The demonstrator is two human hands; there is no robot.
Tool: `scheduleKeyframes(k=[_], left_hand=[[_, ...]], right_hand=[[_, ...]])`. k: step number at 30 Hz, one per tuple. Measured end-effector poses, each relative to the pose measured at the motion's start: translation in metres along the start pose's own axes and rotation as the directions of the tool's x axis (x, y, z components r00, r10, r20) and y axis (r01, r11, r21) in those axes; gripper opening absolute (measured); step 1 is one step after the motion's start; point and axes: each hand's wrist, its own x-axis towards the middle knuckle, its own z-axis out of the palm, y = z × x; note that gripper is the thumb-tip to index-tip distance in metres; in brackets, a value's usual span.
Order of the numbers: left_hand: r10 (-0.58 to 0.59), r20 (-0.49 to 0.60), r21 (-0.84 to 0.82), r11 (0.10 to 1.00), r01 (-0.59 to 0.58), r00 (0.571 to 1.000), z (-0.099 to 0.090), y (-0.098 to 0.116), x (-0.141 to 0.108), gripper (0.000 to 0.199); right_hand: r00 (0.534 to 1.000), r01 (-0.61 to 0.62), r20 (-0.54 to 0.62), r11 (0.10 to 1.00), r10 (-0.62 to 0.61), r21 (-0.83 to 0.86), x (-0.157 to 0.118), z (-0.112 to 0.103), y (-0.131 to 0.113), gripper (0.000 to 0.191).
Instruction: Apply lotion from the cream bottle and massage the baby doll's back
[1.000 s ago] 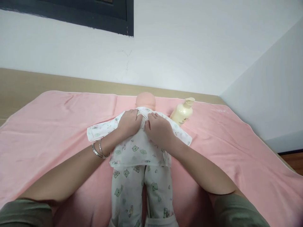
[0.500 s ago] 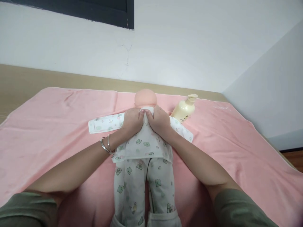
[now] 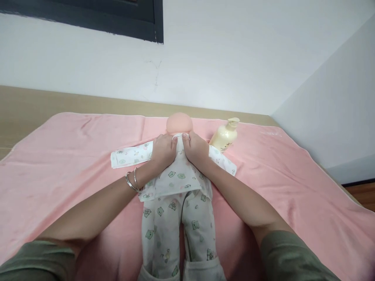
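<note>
From where I stand, both hands have hold of the shirt [image 3: 180, 177] at its neck, close under the doll's head [image 3: 179, 123]. The left hand [image 3: 164, 150] grips one side of the collar, thumb on top and fingers curled over the cloth; the right hand [image 3: 197, 150] grips the other side in the same way, the two thumbs near each other but apart, with a strip of white fabric between them. The shirt covers the doll's body, its sleeves spread out to either side, and its hem overlaps the trousers [image 3: 162, 234], which run down toward the person. Both garments are white with small green animal prints.

The doll lies on a pink blanket [image 3: 58, 168], its head toward the wall [image 3: 234, 58]. A cream pump bottle [image 3: 225, 136] leans just beyond the sleeve on the right. The blanket is creased and covers most of the desk [image 3: 23, 105], whose wood shows along the back. Two silver bangles [image 3: 128, 180] circle the left wrist, and green cuffs [image 3: 38, 259] sit around both elbows. Up on the wall is a dark frame [image 3: 159, 23].
</note>
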Motion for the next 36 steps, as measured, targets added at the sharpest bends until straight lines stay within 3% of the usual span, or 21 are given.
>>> scheduleKeyframes(k=[7, 15, 20, 24, 27, 30, 33, 36], left_hand=[[-0.027, 0.013, 0.025, 0.999, 0.027, 1.0, -0.003, 0.003, -0.008, 0.025], [-0.004, -0.02, 0.013, 1.0, 0.004, 1.0, -0.009, 0.011, -0.017, 0.023], [0.05, 0.008, 0.007, 0.999, -0.05, 0.999, -0.022, 0.021, -0.024, 0.017], [0.124, 0.105, -0.015, 0.992, -0.123, 0.987, -0.026, 0.011, -0.015, 0.018], [0.057, 0.194, -0.056, 0.997, -0.047, 0.979, -0.027, 0.004, -0.006, 0.022], [0.041, 0.185, -0.023, 0.999, -0.037, 0.982, -0.029, 0.005, -0.01, 0.029], [0.141, 0.123, 0.031, 0.989, -0.145, 0.982, -0.029, 0.013, -0.024, 0.038], [0.165, 0.085, 0.025, 0.986, -0.167, 0.983, -0.028, 0.015, -0.033, 0.046]], right_hand=[[0.997, -0.015, 0.073, 0.998, 0.019, -0.065, -0.001, -0.006, -0.005, 0.029], [0.993, 0.036, 0.113, 0.988, -0.019, -0.151, -0.002, -0.009, -0.005, 0.015], [0.976, 0.144, 0.192, 0.97, -0.106, -0.197, -0.011, -0.023, -0.012, 0.025], [0.96, 0.246, 0.18, 0.953, -0.215, -0.176, -0.037, -0.036, -0.023, 0.042], [0.94, 0.327, 0.163, 0.925, -0.299, -0.191, -0.056, -0.042, -0.03, 0.054], [0.91, 0.391, 0.21, 0.908, -0.358, -0.147, -0.053, -0.042, -0.027, 0.054], [0.927, 0.297, 0.262, 0.952, -0.268, -0.076, -0.027, -0.036, -0.013, 0.055], [0.949, 0.176, 0.274, 0.983, -0.156, -0.049, -0.007, -0.031, -0.003, 0.056]])
